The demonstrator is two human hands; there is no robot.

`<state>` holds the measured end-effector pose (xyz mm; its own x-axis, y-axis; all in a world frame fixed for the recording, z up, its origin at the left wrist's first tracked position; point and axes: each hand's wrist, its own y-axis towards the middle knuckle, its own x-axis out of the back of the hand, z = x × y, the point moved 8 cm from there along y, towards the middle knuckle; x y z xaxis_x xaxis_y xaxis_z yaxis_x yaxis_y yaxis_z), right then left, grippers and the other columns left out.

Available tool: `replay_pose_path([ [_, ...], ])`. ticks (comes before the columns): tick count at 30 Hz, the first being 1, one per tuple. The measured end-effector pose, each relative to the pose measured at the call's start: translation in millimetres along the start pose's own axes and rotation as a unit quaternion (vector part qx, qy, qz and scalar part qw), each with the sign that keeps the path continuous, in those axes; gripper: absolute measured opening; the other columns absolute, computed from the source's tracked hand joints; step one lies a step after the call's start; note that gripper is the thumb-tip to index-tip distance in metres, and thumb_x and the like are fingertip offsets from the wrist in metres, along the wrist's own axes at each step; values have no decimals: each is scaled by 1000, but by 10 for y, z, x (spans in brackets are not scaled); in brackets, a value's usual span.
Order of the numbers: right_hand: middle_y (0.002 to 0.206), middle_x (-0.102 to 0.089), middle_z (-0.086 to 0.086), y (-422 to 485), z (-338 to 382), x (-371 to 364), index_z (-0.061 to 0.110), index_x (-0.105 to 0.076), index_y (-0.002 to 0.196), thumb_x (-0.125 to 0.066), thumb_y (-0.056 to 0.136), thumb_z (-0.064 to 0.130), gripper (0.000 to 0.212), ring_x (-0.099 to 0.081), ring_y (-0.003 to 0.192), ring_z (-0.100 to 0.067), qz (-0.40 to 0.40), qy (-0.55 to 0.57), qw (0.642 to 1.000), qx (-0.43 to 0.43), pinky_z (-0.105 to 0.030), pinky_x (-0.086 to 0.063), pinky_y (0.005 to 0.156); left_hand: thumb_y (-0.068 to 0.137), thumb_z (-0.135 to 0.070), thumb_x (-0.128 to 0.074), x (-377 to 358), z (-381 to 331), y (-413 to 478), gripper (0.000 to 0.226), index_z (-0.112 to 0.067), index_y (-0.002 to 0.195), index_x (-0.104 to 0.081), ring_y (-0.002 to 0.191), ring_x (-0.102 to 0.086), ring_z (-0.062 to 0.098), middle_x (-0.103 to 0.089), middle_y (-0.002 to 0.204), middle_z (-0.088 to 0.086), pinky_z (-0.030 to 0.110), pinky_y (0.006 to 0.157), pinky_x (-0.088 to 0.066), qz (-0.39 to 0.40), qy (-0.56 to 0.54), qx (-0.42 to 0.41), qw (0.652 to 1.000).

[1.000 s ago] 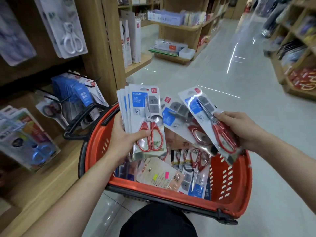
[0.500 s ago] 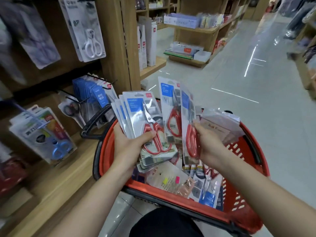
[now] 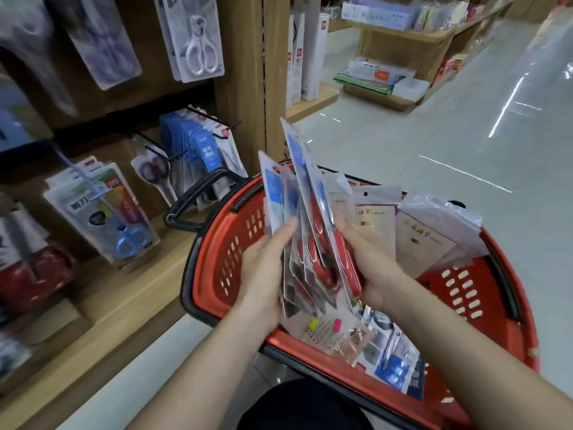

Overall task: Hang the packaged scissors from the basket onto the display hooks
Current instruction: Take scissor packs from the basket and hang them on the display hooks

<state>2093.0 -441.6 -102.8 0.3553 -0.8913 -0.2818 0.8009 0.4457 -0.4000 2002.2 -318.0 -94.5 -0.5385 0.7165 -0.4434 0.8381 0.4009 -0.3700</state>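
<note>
Both hands hold one stack of packaged red-handled scissors (image 3: 305, 212), turned edge-on and upright over the red basket (image 3: 496, 308). My left hand (image 3: 263, 268) grips the stack from the left, thumb along its front. My right hand (image 3: 369, 259) clasps it from the right, fingers curled round the back packs. More packaged scissors (image 3: 387, 352) and flat paper packets (image 3: 418, 237) lie in the basket. Black display hooks (image 3: 217, 124) stick out of the wooden shelf wall at the left; one carries blue-carded packs (image 3: 201, 147).
White-handled scissors (image 3: 198, 41) hang higher up on the shelf wall. Blue-handled scissors (image 3: 124, 225) and dark round-handled scissors (image 3: 152, 175) hang lower left. A wooden ledge (image 3: 108, 305) runs below them. The basket's black handle (image 3: 198, 193) leans on the ledge. A tiled aisle (image 3: 434, 135) stretches to the right.
My right hand brought its packs leftward against the stack in my left hand. The stack turned from fanned face-up to edge-on and upright. The view shifted toward the shelf.
</note>
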Motion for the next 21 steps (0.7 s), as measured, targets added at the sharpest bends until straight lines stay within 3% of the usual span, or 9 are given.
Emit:
replay_pose_path([
  [4,114,-75,-22,24,-11,-21,8,-72,120,-59,101,40,39,-72,109,-39,-15,5,1000,15,-49,-62,89,97,-27,-68,-22,-5,18,35,-10,127,-71,108,-74,33,-76,118,16,47,99,-56,40,-4,26,999],
  [9,113,-77,-14,46,22,-221,12,-72,121,-61,97,50,46,-75,104,-32,-18,7,1000,8,-47,-60,89,101,-28,-59,81,-190,-149,34,-17,132,-68,114,-72,24,-76,122,7,47,106,-51,81,-8,1,997],
  [11,115,-77,-12,81,24,-439,14,-69,126,-66,91,54,53,-75,105,-33,-2,-5,1000,10,-52,-57,95,98,-33,-62,232,-312,-228,38,-20,134,-67,117,-71,21,-75,125,3,47,108,-49,78,0,-24,997],
  [14,117,-76,-14,119,16,-829,14,-63,131,-72,88,56,60,-74,105,-37,22,-19,1000,9,-58,-56,96,99,-20,-64,540,-504,-338,36,-17,135,-66,117,-71,23,-74,125,4,48,108,-51,31,-12,-74,997],
  [19,124,-72,-18,-5,-12,-1502,12,-60,135,-72,94,38,51,-71,113,-38,89,-16,996,-6,-60,-54,99,98,-7,-65,1147,-971,-628,23,-14,117,-74,101,-77,25,-79,109,6,41,87,-62,-83,-37,-140,986],
  [21,129,-69,-22,-96,-75,-1771,9,-59,138,-77,87,34,60,-68,118,-40,123,-13,992,-14,-61,-52,102,95,-4,-67,1408,-1177,-780,22,-10,115,-75,94,-78,23,-80,103,6,35,73,-63,-110,-38,-158,981],
])
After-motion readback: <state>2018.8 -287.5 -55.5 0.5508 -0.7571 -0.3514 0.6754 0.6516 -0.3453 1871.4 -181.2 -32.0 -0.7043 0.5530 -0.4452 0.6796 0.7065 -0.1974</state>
